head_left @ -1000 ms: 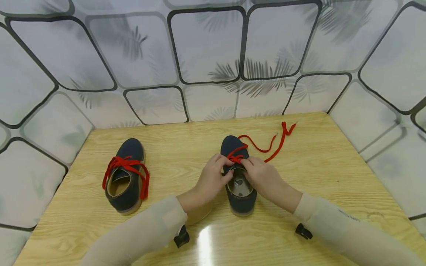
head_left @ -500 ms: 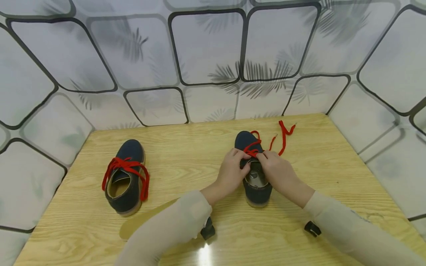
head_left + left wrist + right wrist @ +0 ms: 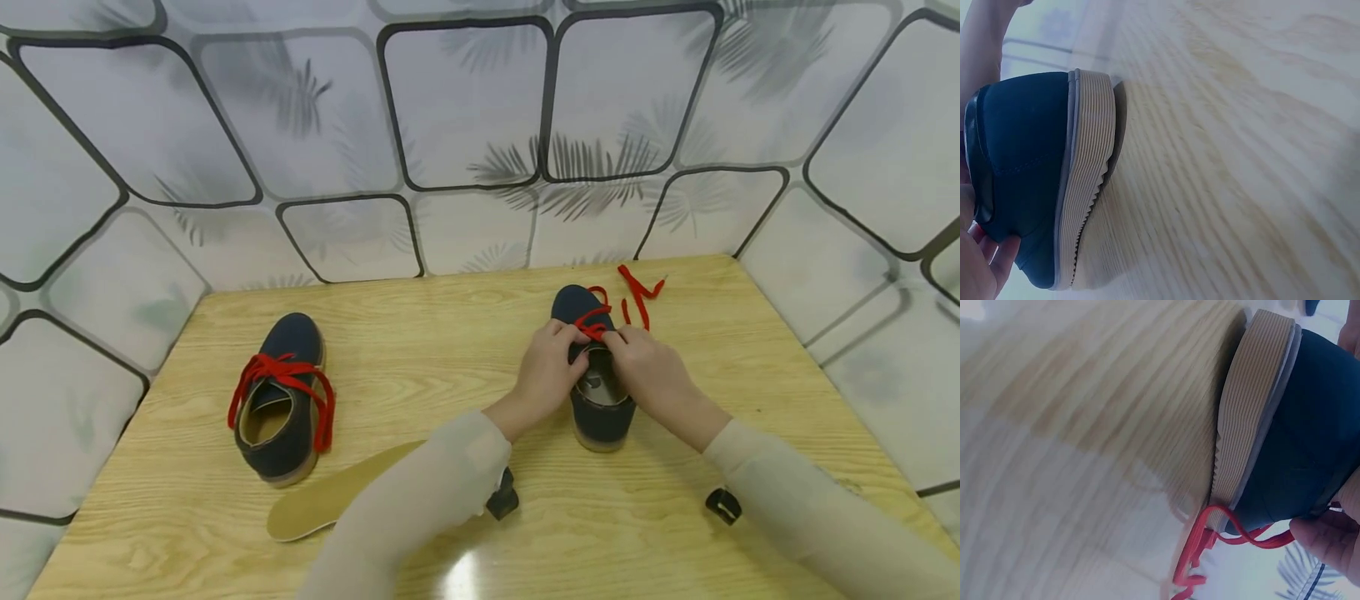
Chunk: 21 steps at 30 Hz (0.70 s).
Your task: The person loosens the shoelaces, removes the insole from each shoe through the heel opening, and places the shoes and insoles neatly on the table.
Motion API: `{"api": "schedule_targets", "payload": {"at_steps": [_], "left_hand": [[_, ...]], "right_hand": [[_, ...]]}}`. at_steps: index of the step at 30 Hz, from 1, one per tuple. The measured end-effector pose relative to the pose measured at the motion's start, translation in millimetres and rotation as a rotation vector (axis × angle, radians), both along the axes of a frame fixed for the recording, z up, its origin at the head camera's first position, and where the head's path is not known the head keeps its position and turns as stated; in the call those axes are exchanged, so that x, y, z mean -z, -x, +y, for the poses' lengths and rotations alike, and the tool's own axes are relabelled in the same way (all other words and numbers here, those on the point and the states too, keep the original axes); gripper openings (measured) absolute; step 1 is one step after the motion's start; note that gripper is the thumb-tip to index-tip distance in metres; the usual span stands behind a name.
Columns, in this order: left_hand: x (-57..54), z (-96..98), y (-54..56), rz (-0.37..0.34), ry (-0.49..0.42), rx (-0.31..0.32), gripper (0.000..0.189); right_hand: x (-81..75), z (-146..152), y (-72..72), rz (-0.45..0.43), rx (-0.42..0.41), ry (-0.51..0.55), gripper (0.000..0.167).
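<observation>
A dark blue canvas shoe [image 3: 602,423] with a pale ridged sole is right of the middle of the table, toe pointing away. My left hand [image 3: 545,367] pinches the left side of its opening near the tongue. On the opposite side, my right hand [image 3: 656,375] grips the edge of the opening. Between the hands a red shoelace [image 3: 594,327] crosses the front of the shoe, its loose ends trailing to the far right. Both wrist views show the sole [image 3: 1088,144] side-on, with shadow under it. The fingertips inside the opening are partly hidden.
A matching shoe [image 3: 292,337] with a tied red lace [image 3: 288,367] stands at the left. A tan insole [image 3: 318,504] lies in front, partly covered by the left sleeve [image 3: 427,487]. Patterned panels [image 3: 472,108] enclose the wooden table's [image 3: 420,333] back and sides.
Both hands have moved right and slightly away, carrying the shoe along between them. The insole has come into view from under the left arm. The loose lace ends have bunched slightly.
</observation>
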<state>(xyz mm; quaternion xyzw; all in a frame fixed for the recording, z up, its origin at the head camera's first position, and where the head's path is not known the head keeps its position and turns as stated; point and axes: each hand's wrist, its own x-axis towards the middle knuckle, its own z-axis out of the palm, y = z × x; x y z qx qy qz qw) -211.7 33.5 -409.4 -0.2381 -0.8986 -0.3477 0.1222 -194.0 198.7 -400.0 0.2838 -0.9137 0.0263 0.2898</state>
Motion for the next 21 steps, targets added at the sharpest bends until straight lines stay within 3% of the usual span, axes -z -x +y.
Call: {"api": "schedule_targets", "payload": {"at_steps": [14,21], "left_hand": [[2.5,27.4,13.0,-0.012,0.035,-0.046,0.014],[-1.3,53.7,21.5,-0.045,0.1,-0.066,0.015]], "right_hand": [[4.5,32,23.7,0.065,-0.09,0.005,0.023],[3.8,56,31.7,0.022,-0.048,0.042,0.027]]}}
